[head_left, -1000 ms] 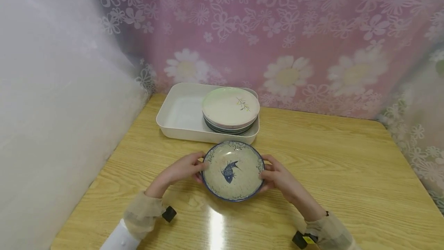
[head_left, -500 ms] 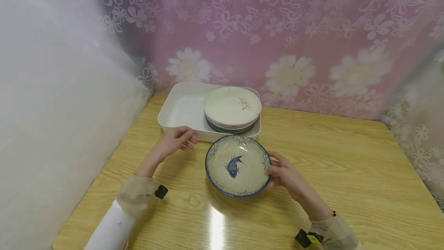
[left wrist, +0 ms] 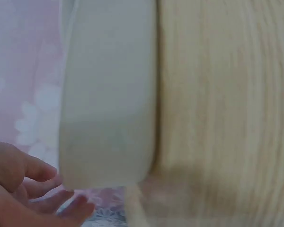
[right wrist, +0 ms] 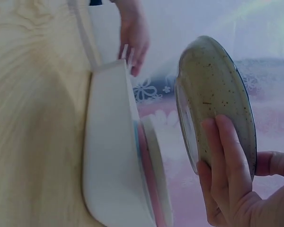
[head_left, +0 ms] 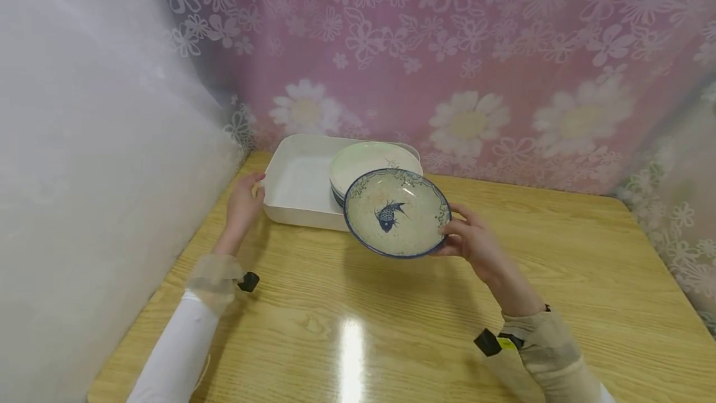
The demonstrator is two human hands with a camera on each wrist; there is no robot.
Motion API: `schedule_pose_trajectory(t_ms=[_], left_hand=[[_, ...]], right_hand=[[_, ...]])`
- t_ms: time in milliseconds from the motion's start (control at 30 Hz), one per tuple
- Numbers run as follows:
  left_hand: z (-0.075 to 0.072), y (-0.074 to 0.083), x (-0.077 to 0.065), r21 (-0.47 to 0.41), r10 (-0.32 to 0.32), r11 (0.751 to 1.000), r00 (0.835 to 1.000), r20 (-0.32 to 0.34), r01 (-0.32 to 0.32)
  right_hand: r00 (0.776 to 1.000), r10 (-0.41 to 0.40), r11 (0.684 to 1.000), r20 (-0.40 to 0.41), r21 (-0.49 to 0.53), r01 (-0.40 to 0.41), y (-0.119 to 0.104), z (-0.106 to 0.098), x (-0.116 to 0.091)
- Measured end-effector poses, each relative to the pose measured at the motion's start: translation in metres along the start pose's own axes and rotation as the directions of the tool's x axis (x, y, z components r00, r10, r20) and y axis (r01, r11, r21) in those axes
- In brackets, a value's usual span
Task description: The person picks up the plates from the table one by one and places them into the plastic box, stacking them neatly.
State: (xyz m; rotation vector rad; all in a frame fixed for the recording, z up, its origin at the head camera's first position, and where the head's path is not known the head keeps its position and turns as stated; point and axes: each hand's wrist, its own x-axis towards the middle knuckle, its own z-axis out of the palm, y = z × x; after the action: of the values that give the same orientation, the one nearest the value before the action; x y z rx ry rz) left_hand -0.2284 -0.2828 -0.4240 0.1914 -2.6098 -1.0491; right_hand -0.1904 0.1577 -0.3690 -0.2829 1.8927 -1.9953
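My right hand [head_left: 474, 244] holds a cream bowl [head_left: 399, 226] with a blue rim and a blue fish inside. Its thumb lies over the right rim, and the fingers spread under the speckled underside [right wrist: 213, 90]. The bowl is lifted off the table and overlaps a stack of plates [head_left: 358, 160] in the head view. These plates sit in the right part of a white tray [head_left: 304, 217]; the top one is pale with a green tint. At the tray's left edge is my left hand [head_left: 243, 204], fingers loosely bent, fingertips right at the rim.
The tray stands at the back left of a wood-grain table [head_left: 537, 254], close to a pink flowered curtain [head_left: 391, 79]. A white sheet [head_left: 100, 173] hangs along the left side. Small black blocks [head_left: 248, 282] are strapped at both wrists.
My left hand has let go of the bowl and moved left and back to the tray's left edge. My right hand has raised the bowl and carried it back toward the plates.
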Motion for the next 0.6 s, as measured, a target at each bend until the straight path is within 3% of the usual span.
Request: schedule_pose_trajectory(t_ms=[167, 600], left_hand=[[0.006, -0.017, 0.003, 0.067, -0.083, 0.995, 0.992, 0.096, 0.077], [0.010, -0.015, 0.007, 0.038, -0.087, 0.996, 0.991, 0.106, 0.083]], right_hand=[[0.999, -0.002, 1.000, -0.051, 0.023, 0.003, -0.016, 0.005, 0.021], [0.988, 0.029, 0.993, -0.150, 0.118, -0.011, -0.026, 0.017, 0.082]])
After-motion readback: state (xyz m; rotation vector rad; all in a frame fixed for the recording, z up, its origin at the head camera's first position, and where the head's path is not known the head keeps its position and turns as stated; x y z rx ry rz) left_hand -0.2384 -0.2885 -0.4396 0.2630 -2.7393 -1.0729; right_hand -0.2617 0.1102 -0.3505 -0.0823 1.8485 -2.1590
